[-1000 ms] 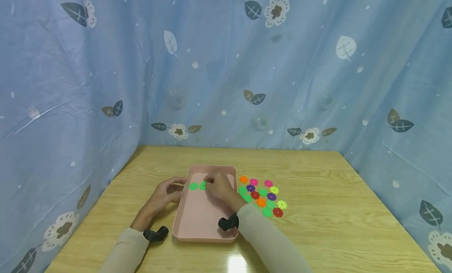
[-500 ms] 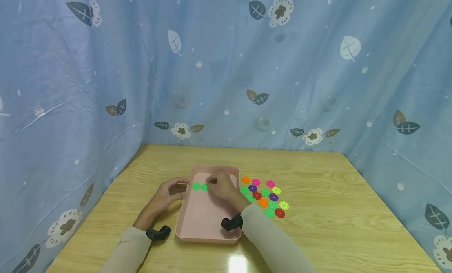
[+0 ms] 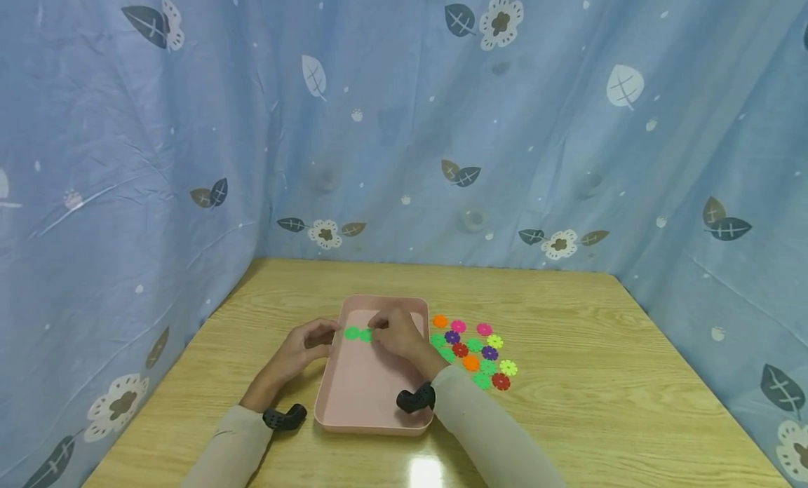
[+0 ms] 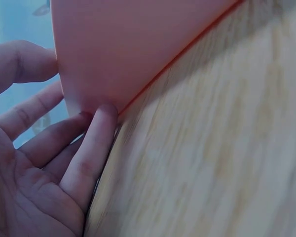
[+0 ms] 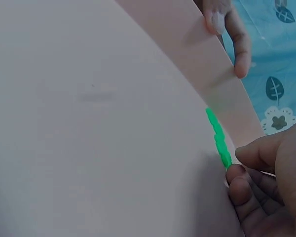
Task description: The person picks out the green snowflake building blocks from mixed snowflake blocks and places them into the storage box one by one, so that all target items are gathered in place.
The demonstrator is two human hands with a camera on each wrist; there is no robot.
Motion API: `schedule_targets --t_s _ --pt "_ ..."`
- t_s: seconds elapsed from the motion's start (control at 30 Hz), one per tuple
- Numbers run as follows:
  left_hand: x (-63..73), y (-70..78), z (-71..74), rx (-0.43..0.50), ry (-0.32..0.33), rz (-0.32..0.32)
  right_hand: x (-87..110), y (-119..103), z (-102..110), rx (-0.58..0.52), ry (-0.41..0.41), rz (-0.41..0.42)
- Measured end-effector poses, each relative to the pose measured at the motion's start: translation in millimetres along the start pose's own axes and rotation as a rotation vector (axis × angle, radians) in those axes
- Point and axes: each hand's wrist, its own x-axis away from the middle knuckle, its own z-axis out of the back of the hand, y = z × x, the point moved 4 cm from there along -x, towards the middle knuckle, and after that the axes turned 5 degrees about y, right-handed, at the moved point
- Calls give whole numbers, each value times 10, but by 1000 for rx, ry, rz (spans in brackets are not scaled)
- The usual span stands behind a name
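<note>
Two green notched plastic discs (image 3: pixel 351 333) lie side by side in the upper part of the pink tray (image 3: pixel 360 397). My right hand (image 3: pixel 398 330) reaches into the tray and pinches the right-hand disc (image 3: pixel 365 336) between thumb and fingers; part of it is hidden behind the fingertips. Seen edge-on in the right wrist view, the green discs (image 5: pixel 218 138) touch end to end; whether they interlock I cannot tell. My left hand (image 3: pixel 306 348) rests on the tray's left side, fingertips against the outer wall (image 4: pixel 133 44) and rim, its fingers loosely extended.
Several loose notched discs in orange, pink, purple, red (image 3: pixel 460 350), yellow and green lie on the wooden table (image 3: pixel 600 376) right of the tray. A blue patterned curtain (image 3: pixel 404 123) hangs round the table's back and sides.
The right-hand green disc turned flatter and came against the other disc. The hands otherwise keep their places; the whole head view shifted slightly.
</note>
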Motion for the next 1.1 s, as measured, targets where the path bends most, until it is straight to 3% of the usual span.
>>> schedule_targets --t_s 0.47,0.67,0.93,1.1 --pt "-6 -2 1 -41 39 26 -10 -71 18 -73 -46 -40" --pt "-2 -17 -7 -48 46 34 -17 -112 44 -36 -60 -41" --pt "10 -30 -14 -48 50 23 -2 -146 223 6 -74 -124" --pt "24 -36 -17 -56 51 27 1 -212 439 19 -36 -80"
